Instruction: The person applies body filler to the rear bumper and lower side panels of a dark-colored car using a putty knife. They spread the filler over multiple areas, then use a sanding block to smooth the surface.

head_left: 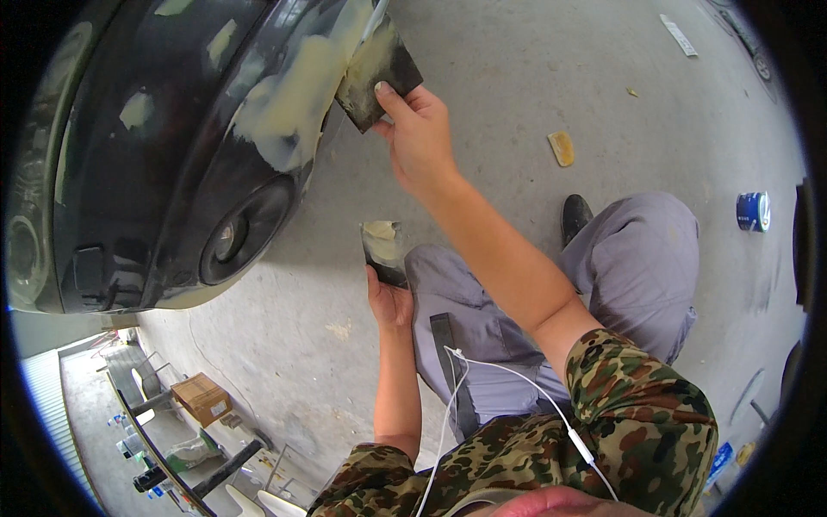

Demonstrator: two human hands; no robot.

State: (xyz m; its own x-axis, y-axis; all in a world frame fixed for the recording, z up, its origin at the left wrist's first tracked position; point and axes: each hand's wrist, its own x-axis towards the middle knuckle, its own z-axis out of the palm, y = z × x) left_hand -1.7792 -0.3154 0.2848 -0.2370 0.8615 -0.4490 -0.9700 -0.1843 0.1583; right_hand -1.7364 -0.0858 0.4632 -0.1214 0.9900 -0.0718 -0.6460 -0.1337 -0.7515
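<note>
In my right hand (419,133) is a dark flat filler spreader (398,67), smeared with pale putty and pinched under my thumb. Its far edge meets the side of the black car bumper (194,129), where a broad yellowish patch of body filler (293,99) covers the corner. Lower down, beside my left knee, my left hand (388,302) grips a second dark plate (383,252) with a lump of the same putty on its upper part. A round fog lamp (228,239) is set in the bumper below the patch.
On the concrete floor lie a yellow block (561,148) and a white strip (679,35). A blue can (753,212) stands at the right. Lower left, a cardboard box (202,399) sits near a cluttered table. White earphone wires (517,372) hang over my lap.
</note>
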